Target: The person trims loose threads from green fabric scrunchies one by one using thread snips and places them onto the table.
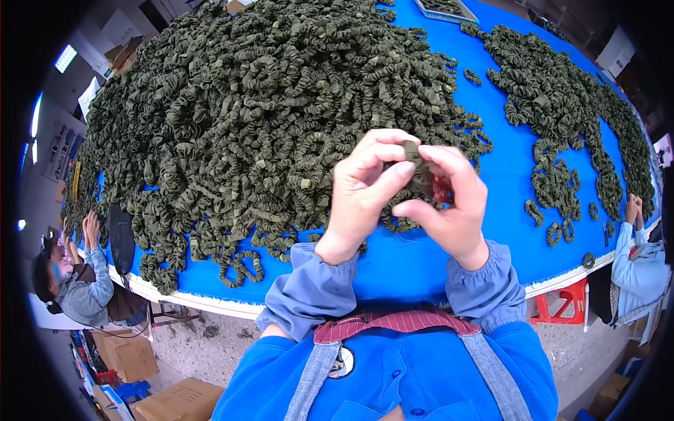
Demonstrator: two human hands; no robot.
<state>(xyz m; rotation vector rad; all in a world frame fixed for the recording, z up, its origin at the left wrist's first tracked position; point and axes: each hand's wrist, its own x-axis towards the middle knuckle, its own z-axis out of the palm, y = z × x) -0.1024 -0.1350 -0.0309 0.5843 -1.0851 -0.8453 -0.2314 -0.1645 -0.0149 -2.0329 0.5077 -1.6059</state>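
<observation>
Plainly, in the head view, a dark olive-green gathered fabric scrunchie [421,181] is up between the person's two hands, above the near edge of a blue table cover [400,270]. The left hand [361,196] pinches it narrowly, thumb against curled fingers. The right hand [463,200] meets the same scrunchie with its upper fingertips, its thumb standing apart, so the hand is half curled. A small red object [441,190] shows just beside the right palm; what it is, and whether the right hand grips it, I cannot tell.

A great heap of matching scrunchies [267,91] spreads behind the hands and to the left. On the right, a smaller pile [540,88] trails toward the near edge, with loose scrunchies just beside it. A shallow tray [460,19] holds more at the far side.

One co-worker [81,288] is at the left end of the table and another [639,270] at the right. A red plastic stool [577,298] stands near the latter; cardboard boxes [179,401] are on the floor at lower left.
</observation>
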